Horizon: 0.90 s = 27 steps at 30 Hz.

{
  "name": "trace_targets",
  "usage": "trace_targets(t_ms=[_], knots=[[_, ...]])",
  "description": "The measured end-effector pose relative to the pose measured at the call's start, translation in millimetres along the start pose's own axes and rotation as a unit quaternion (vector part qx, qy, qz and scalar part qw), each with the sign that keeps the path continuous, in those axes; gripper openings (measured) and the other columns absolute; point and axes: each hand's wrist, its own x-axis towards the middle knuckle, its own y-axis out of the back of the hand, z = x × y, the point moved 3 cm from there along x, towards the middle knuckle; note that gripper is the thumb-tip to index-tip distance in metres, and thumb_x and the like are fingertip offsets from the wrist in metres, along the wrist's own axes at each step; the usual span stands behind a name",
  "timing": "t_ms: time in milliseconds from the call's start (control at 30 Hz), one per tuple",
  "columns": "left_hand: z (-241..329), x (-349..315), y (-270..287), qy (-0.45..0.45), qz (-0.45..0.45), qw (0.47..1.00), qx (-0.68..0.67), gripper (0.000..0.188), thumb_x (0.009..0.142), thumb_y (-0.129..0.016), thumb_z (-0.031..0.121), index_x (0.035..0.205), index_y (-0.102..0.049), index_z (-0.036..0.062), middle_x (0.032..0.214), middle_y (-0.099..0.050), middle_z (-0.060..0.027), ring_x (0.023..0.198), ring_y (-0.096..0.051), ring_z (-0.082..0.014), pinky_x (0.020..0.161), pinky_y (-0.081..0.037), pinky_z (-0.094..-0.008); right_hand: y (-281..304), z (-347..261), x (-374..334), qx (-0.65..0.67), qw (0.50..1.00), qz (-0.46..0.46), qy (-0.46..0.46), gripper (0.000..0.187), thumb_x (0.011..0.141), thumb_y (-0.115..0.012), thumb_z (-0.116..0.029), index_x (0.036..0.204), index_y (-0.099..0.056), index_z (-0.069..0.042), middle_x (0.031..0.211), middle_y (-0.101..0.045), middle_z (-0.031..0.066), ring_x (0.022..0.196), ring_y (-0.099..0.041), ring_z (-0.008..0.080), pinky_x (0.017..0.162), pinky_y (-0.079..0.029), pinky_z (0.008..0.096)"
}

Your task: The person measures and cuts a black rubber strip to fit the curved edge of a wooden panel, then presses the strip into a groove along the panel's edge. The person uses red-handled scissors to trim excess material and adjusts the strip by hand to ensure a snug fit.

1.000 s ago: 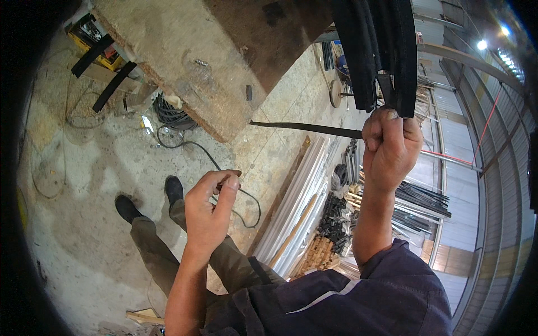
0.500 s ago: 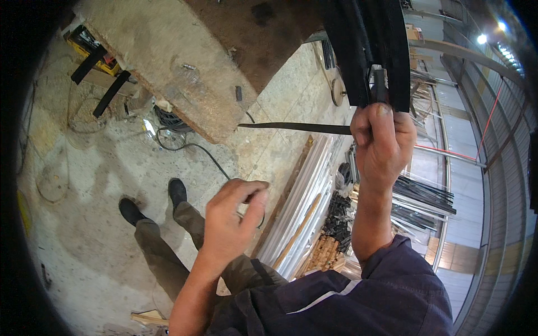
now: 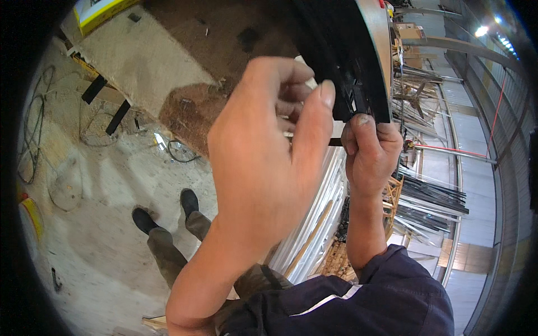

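A black channelled profile runs down from the top edge of the view, its near end beside my right hand. My right hand is closed round a thin black strip, at the profile's end. The strip's free length is hidden behind my left hand. A narrow dark grey piece sits in the profile's channel just above my right fingers. My left hand is raised in front, its fingers curved and thumb apart, with nothing visible between them. Whether its fingertips touch the profile I cannot tell.
A worn bench top lies at the upper left, with a yellow box at its far corner. White lengths of profile lie on the floor below my hands. Dark bars are stacked at the right. Cables cross the left floor.
My left hand has risen from low in the middle to beside the profile's near end. My right hand keeps its grip on the strip and appears slightly lower. The whole view has shifted.
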Motion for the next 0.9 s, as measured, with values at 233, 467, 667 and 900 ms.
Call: trace_targets(t_ms=[233, 467, 667, 900], knots=[[-8, 24, -20, 0.102, -0.017, 0.995, -0.006, 0.031, 0.096, -0.073, 0.021, 0.099, -0.057, -0.0055, 0.085, -0.065, -0.0078, 0.071, -0.065, -0.0121, 0.062, -0.054, -0.0248, 4, -4, 2, 0.001, 1.000, -0.014, -0.019, 0.011, 0.094, -0.069, -0.008, 0.087, -0.071, 0.001, 0.068, -0.061, -0.0024, 0.058, -0.049, 0.0025, 0.052, -0.035, 0.0215], [-11, 25, -27, 0.106, 0.006, 0.991, -0.077, 0.030, 0.095, -0.071, 0.018, 0.092, -0.052, -0.0045, 0.076, -0.061, -0.0085, 0.066, -0.061, -0.0121, 0.058, -0.052, -0.0279, 11, -1, -2, 0.010, 0.999, -0.038, -0.030, 0.011, 0.092, -0.070, -0.006, 0.094, -0.073, 0.004, 0.072, -0.062, -0.0030, 0.064, -0.050, 0.0019, 0.056, -0.037, 0.0210], [0, 26, -29, 0.128, 0.006, 0.991, -0.035, 0.032, 0.091, -0.071, 0.017, 0.098, -0.053, -0.0083, 0.083, -0.062, -0.0110, 0.068, -0.064, -0.0137, 0.059, -0.057, -0.0267, 20, 4, -9, 0.012, 0.998, -0.035, -0.057, 0.019, 0.091, -0.071, -0.002, 0.107, -0.073, 0.008, 0.081, -0.066, 0.0001, 0.072, -0.058, 0.0053, 0.064, -0.046, 0.0211], [16, 29, -31, 0.129, 0.003, 0.985, 0.112, 0.036, 0.082, -0.070, 0.010, 0.106, -0.054, -0.0101, 0.094, -0.064, -0.0149, 0.079, -0.066, -0.0209, 0.072, -0.056, -0.0335, 45, 12, -22, 0.031, 0.995, -0.030, -0.092, 0.022, 0.091, -0.072, -0.003, 0.111, -0.073, 0.007, 0.081, -0.068, 0.0013, 0.072, -0.060, 0.0063, 0.065, -0.047, 0.0213]])
